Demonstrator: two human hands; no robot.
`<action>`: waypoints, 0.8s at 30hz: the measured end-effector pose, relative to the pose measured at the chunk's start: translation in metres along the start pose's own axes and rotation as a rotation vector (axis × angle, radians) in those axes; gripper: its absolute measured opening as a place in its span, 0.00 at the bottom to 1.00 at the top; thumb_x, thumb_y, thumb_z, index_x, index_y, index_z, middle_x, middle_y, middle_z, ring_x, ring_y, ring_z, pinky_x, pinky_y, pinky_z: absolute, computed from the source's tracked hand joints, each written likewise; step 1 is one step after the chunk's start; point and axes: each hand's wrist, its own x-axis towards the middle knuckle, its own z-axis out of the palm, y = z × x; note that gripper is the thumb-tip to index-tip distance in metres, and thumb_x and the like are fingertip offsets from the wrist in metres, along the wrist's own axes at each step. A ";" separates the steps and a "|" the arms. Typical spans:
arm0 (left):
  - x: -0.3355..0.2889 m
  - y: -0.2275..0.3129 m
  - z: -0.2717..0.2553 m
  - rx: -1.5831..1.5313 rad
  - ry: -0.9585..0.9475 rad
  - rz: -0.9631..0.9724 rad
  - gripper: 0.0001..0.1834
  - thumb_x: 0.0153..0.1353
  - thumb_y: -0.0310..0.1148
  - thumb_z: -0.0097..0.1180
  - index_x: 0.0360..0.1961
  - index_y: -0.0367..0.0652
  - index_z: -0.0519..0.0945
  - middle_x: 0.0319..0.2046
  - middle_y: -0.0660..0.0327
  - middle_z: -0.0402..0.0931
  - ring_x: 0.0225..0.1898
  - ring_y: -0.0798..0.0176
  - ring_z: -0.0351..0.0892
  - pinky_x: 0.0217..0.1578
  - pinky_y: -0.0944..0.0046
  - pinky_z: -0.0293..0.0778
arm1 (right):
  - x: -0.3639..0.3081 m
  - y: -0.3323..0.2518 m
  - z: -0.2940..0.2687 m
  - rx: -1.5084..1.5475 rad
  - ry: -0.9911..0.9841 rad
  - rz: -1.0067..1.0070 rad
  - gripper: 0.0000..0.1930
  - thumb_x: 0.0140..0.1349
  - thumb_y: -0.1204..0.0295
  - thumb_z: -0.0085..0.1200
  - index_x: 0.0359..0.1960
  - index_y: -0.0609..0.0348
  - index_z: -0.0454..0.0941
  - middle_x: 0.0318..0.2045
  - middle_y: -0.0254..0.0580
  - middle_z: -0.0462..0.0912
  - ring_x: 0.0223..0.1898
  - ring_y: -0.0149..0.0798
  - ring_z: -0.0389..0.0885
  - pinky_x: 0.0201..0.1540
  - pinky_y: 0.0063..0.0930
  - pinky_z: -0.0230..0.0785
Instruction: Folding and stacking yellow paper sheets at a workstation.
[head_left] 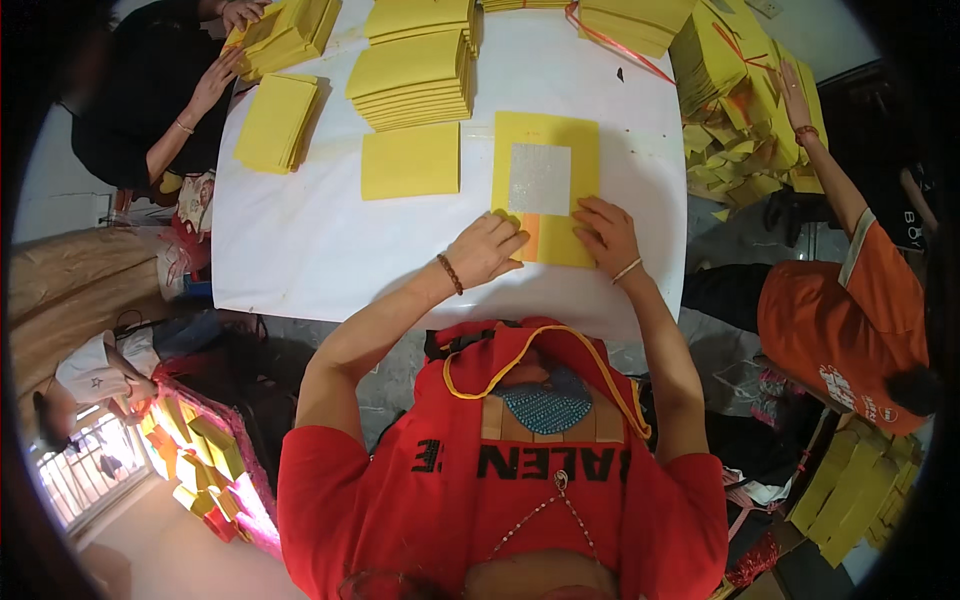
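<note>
A yellow sheet of paper (582, 135) lies upright on the table in front of me, with a silver square (540, 180) on its middle and an orange strip (531, 238) below that. My left hand (487, 248) grips its lower left edge, the fingers curled over the paper. On the opposite edge, my right hand (607, 235) holds the sheet with bent fingers, close to the silver square's lower corner. Just left of it sits a plain yellow stack (410, 160), apart from both hands.
Tall piles of yellow paper (410, 75) stand farther back on the white table (300, 240). A co-worker's hand (213, 85) is at a bundle on the far left. At right, another person in orange (840, 310) reaches to a big yellow heap (725, 75) beside the table.
</note>
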 end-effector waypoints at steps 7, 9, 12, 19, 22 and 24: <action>0.002 -0.013 0.000 -0.381 0.006 -0.097 0.13 0.48 0.33 0.61 0.35 0.41 0.77 0.34 0.58 0.74 0.38 0.55 0.72 0.39 0.61 0.70 | -0.012 -0.007 -0.017 0.410 -0.161 0.148 0.11 0.55 0.68 0.54 0.40 0.53 0.77 0.43 0.35 0.79 0.58 0.40 0.67 0.60 0.40 0.48; 0.004 -0.015 0.001 -0.461 0.000 -0.149 0.08 0.51 0.30 0.59 0.32 0.41 0.78 0.30 0.58 0.75 0.36 0.55 0.73 0.38 0.61 0.70 | -0.014 -0.002 -0.016 0.395 -0.171 0.125 0.12 0.55 0.66 0.54 0.40 0.52 0.77 0.43 0.35 0.79 0.59 0.40 0.66 0.61 0.40 0.46; 0.009 -0.017 0.000 -0.482 -0.036 -0.200 0.07 0.54 0.31 0.56 0.31 0.38 0.79 0.28 0.57 0.75 0.34 0.54 0.74 0.37 0.60 0.70 | -0.016 -0.002 -0.019 0.352 -0.186 0.091 0.14 0.53 0.64 0.56 0.41 0.52 0.76 0.45 0.34 0.78 0.59 0.39 0.65 0.62 0.40 0.44; 0.012 -0.023 -0.001 -0.428 -0.117 -0.214 0.09 0.58 0.34 0.52 0.32 0.39 0.79 0.28 0.55 0.75 0.33 0.53 0.73 0.36 0.59 0.70 | -0.016 -0.003 -0.013 0.355 -0.188 0.121 0.18 0.47 0.69 0.61 0.42 0.54 0.77 0.47 0.36 0.77 0.61 0.42 0.62 0.63 0.37 0.42; 0.014 -0.025 -0.003 -0.404 -0.138 -0.209 0.10 0.58 0.35 0.51 0.32 0.39 0.78 0.27 0.55 0.75 0.32 0.52 0.74 0.35 0.58 0.70 | -0.017 -0.005 -0.015 0.415 -0.177 0.150 0.18 0.46 0.70 0.61 0.42 0.55 0.77 0.46 0.37 0.77 0.60 0.43 0.63 0.64 0.38 0.42; 0.015 -0.026 -0.004 -0.434 -0.209 -0.283 0.10 0.58 0.35 0.51 0.32 0.40 0.78 0.27 0.54 0.76 0.30 0.51 0.74 0.33 0.58 0.70 | -0.017 -0.001 -0.013 0.430 -0.174 0.144 0.18 0.46 0.70 0.61 0.41 0.55 0.77 0.46 0.37 0.77 0.60 0.44 0.63 0.63 0.38 0.43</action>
